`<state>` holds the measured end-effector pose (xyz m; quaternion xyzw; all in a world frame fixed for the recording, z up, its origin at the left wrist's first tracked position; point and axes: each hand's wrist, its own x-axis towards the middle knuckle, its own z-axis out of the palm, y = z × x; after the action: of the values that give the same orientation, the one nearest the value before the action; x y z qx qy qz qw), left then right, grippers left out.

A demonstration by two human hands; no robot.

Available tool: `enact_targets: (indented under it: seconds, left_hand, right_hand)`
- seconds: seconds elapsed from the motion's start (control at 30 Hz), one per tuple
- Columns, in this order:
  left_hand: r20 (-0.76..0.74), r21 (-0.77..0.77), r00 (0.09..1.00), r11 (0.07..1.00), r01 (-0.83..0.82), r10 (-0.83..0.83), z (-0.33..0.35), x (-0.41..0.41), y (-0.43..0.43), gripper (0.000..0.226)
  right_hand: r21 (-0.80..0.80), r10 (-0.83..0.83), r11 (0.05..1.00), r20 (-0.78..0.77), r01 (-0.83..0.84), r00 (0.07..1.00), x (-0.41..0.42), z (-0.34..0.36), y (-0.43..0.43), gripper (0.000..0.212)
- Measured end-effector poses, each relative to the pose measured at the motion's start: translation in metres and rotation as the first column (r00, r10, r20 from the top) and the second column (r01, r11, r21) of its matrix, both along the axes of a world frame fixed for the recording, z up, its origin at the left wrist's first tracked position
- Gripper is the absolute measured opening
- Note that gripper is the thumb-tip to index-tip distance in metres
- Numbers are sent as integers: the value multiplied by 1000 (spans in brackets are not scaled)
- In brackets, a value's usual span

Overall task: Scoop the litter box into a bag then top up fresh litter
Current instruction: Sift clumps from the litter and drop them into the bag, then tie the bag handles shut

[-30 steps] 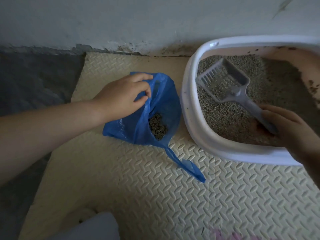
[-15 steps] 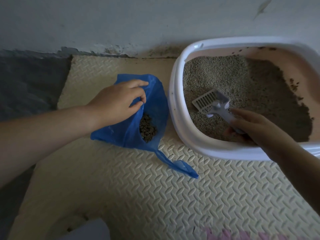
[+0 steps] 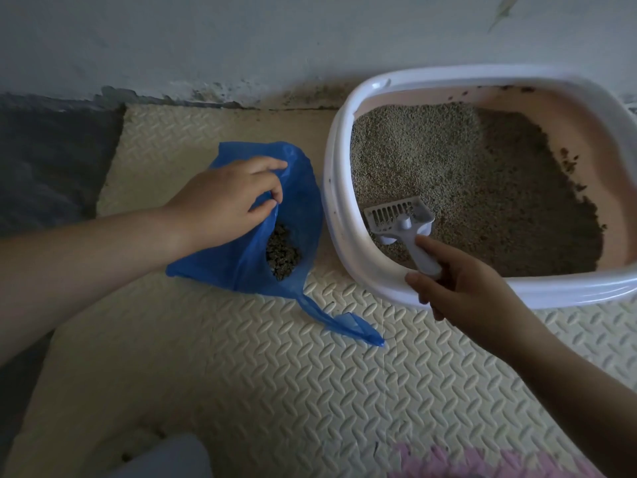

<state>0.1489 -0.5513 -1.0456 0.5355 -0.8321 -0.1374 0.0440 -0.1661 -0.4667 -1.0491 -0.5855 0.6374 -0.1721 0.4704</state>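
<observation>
A white litter box [image 3: 339,215] with a pink inner wall stands on the right, holding grey litter [image 3: 458,174] that is darker toward the right. My right hand [image 3: 462,288] grips the handle of a pale slotted scoop [image 3: 400,215], whose head lies in the litter at the box's near left corner. Left of the box a blue plastic bag [image 3: 296,201] lies on the mat with a clump of dark scooped litter [image 3: 281,253] inside. My left hand [image 3: 227,198] pinches the bag's rim and holds its mouth open.
A cream diamond-patterned foam mat [image 3: 275,374] covers the floor under bag and box. A grey wall [image 3: 241,39] with a dirty base runs along the back. Dark floor [image 3: 44,160] lies to the left. Pink fabric [image 3: 482,464] and a pale object [image 3: 165,457] show at the bottom edge.
My right hand drew the scoop from the far middle of the litter to the near left corner of the box. The left hand kept hold of the bag.
</observation>
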Motion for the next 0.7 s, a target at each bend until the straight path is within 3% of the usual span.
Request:
enact_targets:
  seconds: [0.17, 0.33, 0.4, 0.47, 0.53, 0.6, 0.7]
  left_hand:
    - [-4, 0, 1000, 1000, -4, 4, -1, 2, 1, 7]
    - [-10, 9, 1000, 1000, -13, 13, 0, 5, 2, 6]
    - [1, 4, 1000, 1000, -7, 7, 0, 5, 3, 6]
    - [9, -5, 1000, 1000, -2, 3, 1, 6, 4, 6]
    - [14, -18, 1000, 1000, -1, 1, 3, 6, 4, 7]
    - [10, -19, 1000, 1000, -3, 4, 6, 5, 3, 8]
    - [9, -12, 1000, 1000, 0, 0, 9, 1, -1, 12]
  right_hand:
    - [-57, 76, 995, -164, -87, 983, 3, -2, 3, 63]
    - [-74, 99, 990, -214, -117, 972, 3, -1, 4, 66]
    - [-90, 165, 973, -368, -212, 915, 3, 10, 5, 70]
    - [-289, 127, 887, -597, -360, 792, 5, 23, 6, 75]
    - [-458, 84, 784, -589, -418, 804, 16, 33, 7, 66]
    - [-478, 208, 740, -508, -474, 836, 33, 36, 7, 50]
    - [-390, 408, 670, -517, -631, 753, 60, 22, 13, 40]
